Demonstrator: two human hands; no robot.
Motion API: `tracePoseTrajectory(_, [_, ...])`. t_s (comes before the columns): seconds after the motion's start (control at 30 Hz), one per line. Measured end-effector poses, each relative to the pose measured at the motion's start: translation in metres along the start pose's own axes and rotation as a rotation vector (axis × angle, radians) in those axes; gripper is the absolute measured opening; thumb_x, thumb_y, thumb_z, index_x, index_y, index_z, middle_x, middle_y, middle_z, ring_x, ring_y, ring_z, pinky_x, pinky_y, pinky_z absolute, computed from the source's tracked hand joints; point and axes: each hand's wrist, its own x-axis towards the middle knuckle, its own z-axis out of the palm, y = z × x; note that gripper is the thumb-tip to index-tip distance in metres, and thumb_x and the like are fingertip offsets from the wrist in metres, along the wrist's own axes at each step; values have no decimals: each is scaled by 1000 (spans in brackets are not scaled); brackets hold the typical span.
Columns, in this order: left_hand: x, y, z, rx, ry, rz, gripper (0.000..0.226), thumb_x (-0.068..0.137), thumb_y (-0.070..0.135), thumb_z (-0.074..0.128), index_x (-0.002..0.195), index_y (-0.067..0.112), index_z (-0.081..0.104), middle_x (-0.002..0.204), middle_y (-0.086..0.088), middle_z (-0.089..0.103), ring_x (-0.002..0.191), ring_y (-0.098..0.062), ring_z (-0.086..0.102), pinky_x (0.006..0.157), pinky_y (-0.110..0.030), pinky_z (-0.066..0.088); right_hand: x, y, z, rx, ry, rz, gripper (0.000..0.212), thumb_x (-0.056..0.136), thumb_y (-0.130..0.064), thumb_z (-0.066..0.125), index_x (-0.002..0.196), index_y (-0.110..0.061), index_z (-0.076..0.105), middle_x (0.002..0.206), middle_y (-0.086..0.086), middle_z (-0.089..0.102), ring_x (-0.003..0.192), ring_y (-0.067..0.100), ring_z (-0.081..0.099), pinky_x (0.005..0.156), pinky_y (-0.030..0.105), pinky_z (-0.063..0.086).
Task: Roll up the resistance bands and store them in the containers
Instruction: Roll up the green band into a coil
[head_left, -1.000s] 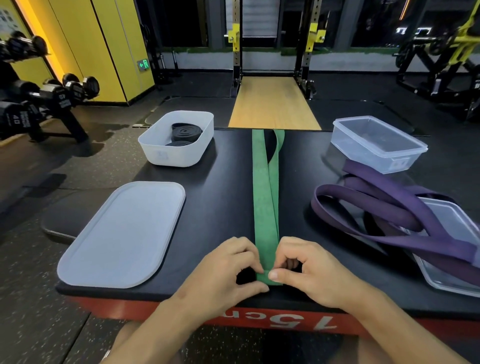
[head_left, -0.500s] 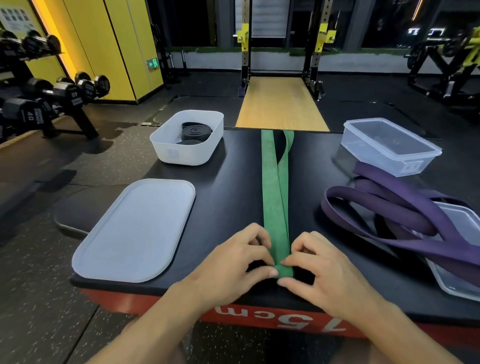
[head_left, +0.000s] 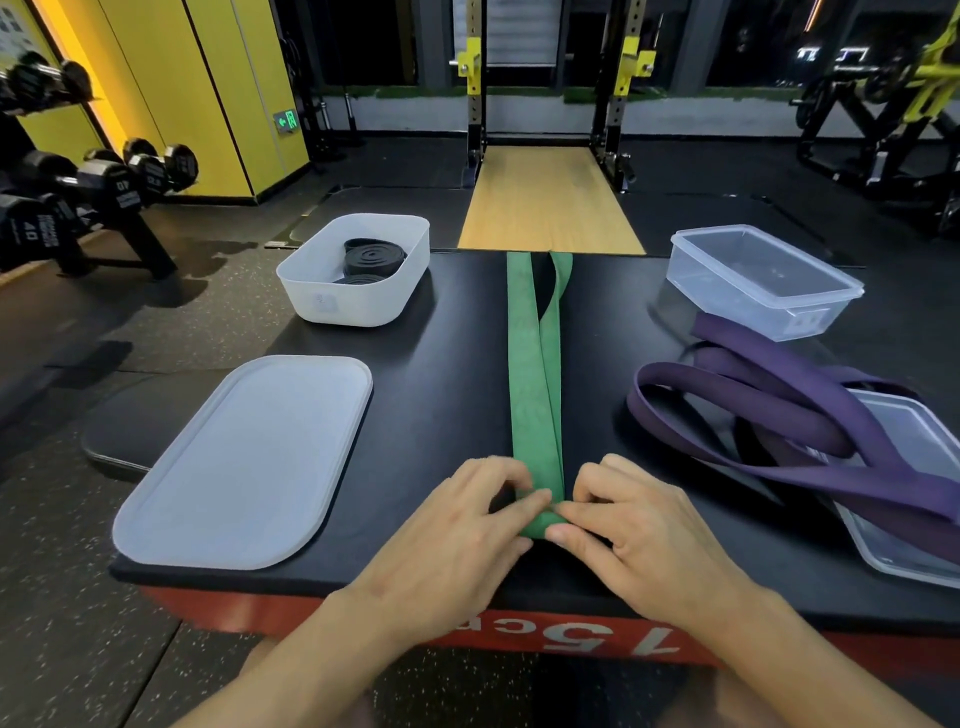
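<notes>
Near end of the green band (head_left: 535, 395) mostly covered by my left hand (head_left: 467, 530) and my right hand (head_left: 639, 525), its far end out of sight past the far edge of the table (head_left: 441, 415), purple band (head_left: 779, 415) and the clear lid (head_left: 904, 556) under it cut by the right edge, small label on the white container (head_left: 358, 306) too small to read.

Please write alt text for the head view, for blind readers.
The left hand and right hand pinch the near end of a green band on a table. A white tub holds rolled black bands; purple bands lie at right.
</notes>
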Motion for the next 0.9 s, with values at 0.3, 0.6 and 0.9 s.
tracePoseTrajectory(0.3, [7,-3,3,-142,126,-32,14,99,40,61,104,29,69,106,20,67,102,-2,60,95,-26,44,-1,9,0,48,-12,-47,36,104,-52,51,105,-28,78,89,-17,48,82,5,43,55,29,46])
tracePoseTrajectory(0.6, [14,-12,5,-305,100,-85,21,100,38,65,111,28,80,107,20,74,84,1,57,82,-16,46,-5,9,3,73,-26,20,47,97,-61,54,128,-29,68,109,-20,52,97,5,54,78,24,53])
tracePoseTrajectory(0.9, [27,-18,0,-553,71,-327,8,94,30,77,98,26,82,85,23,74,86,0,69,77,-11,47,13,16,9,325,17,49,24,91,-54,69,101,-32,72,92,-22,64,88,6,58,79,34,51])
